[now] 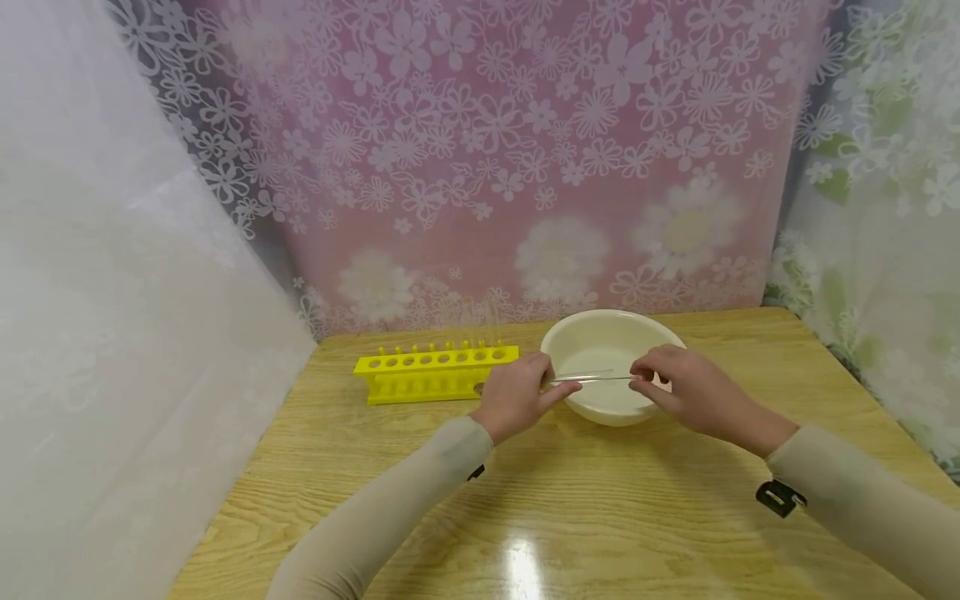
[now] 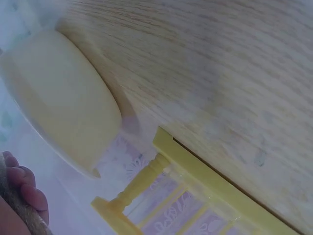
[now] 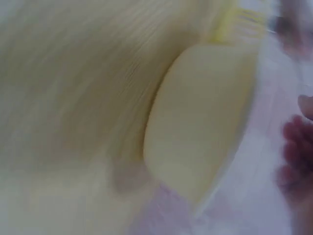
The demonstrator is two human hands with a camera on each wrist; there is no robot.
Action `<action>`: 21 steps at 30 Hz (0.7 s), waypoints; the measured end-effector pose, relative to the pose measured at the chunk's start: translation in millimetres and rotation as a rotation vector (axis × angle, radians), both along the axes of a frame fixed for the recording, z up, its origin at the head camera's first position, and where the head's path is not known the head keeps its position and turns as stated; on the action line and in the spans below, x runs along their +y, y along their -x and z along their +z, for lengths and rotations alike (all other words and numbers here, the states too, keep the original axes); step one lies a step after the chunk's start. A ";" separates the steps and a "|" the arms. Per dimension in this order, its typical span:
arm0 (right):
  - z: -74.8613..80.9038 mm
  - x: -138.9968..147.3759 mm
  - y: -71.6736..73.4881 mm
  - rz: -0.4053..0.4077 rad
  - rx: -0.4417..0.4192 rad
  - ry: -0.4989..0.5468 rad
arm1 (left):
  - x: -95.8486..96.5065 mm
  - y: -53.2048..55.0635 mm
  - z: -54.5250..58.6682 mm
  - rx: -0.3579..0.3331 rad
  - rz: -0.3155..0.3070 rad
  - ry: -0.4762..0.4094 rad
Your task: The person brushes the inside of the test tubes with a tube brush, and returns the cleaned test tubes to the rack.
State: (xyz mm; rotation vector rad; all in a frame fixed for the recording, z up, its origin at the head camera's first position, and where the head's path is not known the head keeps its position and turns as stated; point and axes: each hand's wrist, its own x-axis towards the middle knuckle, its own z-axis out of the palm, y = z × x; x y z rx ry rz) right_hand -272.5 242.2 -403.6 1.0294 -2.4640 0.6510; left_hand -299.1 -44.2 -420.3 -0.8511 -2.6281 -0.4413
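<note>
Over the bowl, a thin shiny rod-like length point(image 1: 596, 378) spans the two hands, wire or glass I cannot tell. My left hand point(image 1: 519, 392) grips its left end, the thumb point(image 1: 562, 392) lying along it. In the left wrist view, a brownish, bristly strip like a test tube brush point(image 2: 22, 208) lies in that hand's curled fingers point(image 2: 33, 198). The right hand point(image 1: 678, 383) pinches the length's other end between thumb and fingertips; its hold is blurred in the right wrist view. Behind and under the hands stands a cream bowl point(image 1: 592, 329).
A yellow test tube rack point(image 1: 420, 396) stands left of the bowl, with several clear tubes point(image 1: 471, 321) upright at its right end. The wooden table point(image 1: 600, 517) meets a flowered pink curtain point(image 1: 487, 167) at the back and pale sheets at both sides.
</note>
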 end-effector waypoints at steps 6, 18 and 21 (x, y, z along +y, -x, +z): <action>-3.7 -3.9 3.6 0.100 0.577 -0.159 | -1.0 0.4 -0.6 -0.026 0.005 -0.013; 4.1 0.1 3.7 0.078 0.153 -0.092 | -1.7 0.2 -1.5 0.063 -0.012 0.022; 12.5 -2.3 2.6 0.082 -0.026 -0.161 | -2.3 0.6 -1.5 0.086 -0.014 0.040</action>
